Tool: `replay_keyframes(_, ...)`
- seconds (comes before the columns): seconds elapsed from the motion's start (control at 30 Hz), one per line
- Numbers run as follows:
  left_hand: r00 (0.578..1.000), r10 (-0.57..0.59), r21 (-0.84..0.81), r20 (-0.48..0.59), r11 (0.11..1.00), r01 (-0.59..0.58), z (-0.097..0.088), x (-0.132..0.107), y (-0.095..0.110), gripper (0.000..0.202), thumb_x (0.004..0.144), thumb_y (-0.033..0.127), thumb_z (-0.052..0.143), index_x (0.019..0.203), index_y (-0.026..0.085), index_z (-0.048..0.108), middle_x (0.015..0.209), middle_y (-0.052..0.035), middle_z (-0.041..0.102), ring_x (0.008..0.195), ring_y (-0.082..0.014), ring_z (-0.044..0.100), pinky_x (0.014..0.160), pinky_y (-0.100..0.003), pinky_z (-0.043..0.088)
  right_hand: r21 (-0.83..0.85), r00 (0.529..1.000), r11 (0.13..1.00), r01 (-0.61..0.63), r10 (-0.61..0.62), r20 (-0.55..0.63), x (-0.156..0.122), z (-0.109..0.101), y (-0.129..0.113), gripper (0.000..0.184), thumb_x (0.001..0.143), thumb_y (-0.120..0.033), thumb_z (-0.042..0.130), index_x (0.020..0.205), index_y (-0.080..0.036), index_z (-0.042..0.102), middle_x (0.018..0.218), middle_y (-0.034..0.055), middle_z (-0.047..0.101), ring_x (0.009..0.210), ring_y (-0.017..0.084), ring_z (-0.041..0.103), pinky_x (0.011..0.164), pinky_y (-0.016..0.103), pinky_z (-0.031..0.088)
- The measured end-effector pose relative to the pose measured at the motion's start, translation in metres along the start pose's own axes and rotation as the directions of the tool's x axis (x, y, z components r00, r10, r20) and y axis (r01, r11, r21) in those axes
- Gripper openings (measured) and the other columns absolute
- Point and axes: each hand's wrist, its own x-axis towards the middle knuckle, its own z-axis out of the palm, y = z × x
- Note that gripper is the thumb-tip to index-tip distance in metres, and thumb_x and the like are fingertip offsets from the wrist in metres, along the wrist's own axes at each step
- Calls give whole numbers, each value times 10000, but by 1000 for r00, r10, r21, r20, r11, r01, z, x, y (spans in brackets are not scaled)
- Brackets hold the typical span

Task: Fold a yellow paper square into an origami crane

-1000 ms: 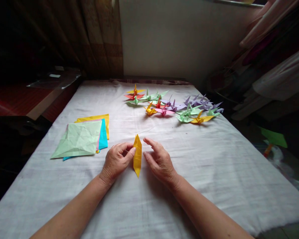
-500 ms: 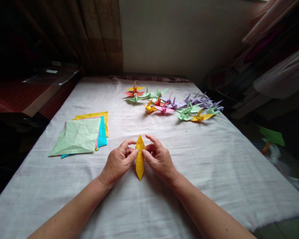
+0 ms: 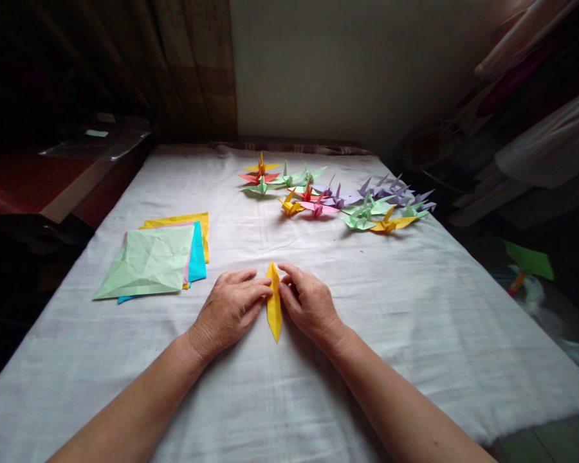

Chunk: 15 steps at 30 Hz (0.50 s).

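Observation:
A narrow yellow folded paper [image 3: 274,310], pointed at both ends, stands out against the white cloth in front of me. My left hand [image 3: 230,305] has its fingertips laid over the paper's left side, and its thumb is tucked out of sight. At the right edge, the thumb and bent fingers of my right hand [image 3: 312,302] grip the same paper. Part of its upper half is hidden behind my fingers.
Several folded paper cranes [image 3: 318,206] in many colours stand farther back. To the left lies a stack of paper sheets [image 3: 157,257], pale green on top. A clear plastic bag [image 3: 110,138] rests on a reddish-brown table [image 3: 29,180]. Clothes [image 3: 550,141] hang at the right.
My left hand has turned palm-down, its fingers now over the paper and its thumb withdrawn. The paper has tilted slightly, its near tip shifting right. My right thumb has slid to the edge.

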Motion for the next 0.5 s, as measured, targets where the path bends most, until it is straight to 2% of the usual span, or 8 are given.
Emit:
replay_keyframes(0.1, 1000, -18, -5, 16, 1000, 19, -1, 1, 1, 291, 875, 157, 529, 1085, 272, 693, 1184, 5, 725, 1159, -260, 608, 973, -458, 443, 1, 991, 993, 119, -119, 58, -3, -7, 3, 342, 793, -72, 536, 1083, -216, 647, 1001, 62, 684, 911, 194, 629, 842, 311, 506)
replay_keyframes(0.2, 999, -37, -17, 22, 999, 37, -1, 0, 1, 287, 876, 178, 545, 1102, 277, 692, 1194, 6, 720, 1176, -258, 595, 997, -457, 426, 1, 968, 976, 217, -215, 126, -5, -14, 4, 393, 719, -28, 587, 1052, -221, 670, 1060, 71, 647, 980, 209, 598, 892, 332, 500)
replay_keyframes(0.37, 997, -66, -37, 43, 997, 68, -1, -1, 1, 287, 867, 211, 582, 1121, 287, 692, 1208, -1, 713, 1191, -256, 582, 1027, -454, 403, -67, 958, 964, 256, -244, 153, -7, -17, 7, 258, 780, -118, 667, 1012, -229, 691, 1043, 65, 644, 951, 207, 597, 858, 339, 505)
replay_keyframes(0.5, 995, -76, -53, 69, 995, 80, -5, 1, 2, 280, 864, 220, 601, 1119, 300, 685, 1206, 14, 713, 1194, -256, 579, 1029, -459, 389, -131, 953, 951, 279, -257, 162, -6, -17, 10, 162, 836, -184, 657, 984, -228, 709, 1016, 65, 659, 920, 206, 602, 811, 329, 500)
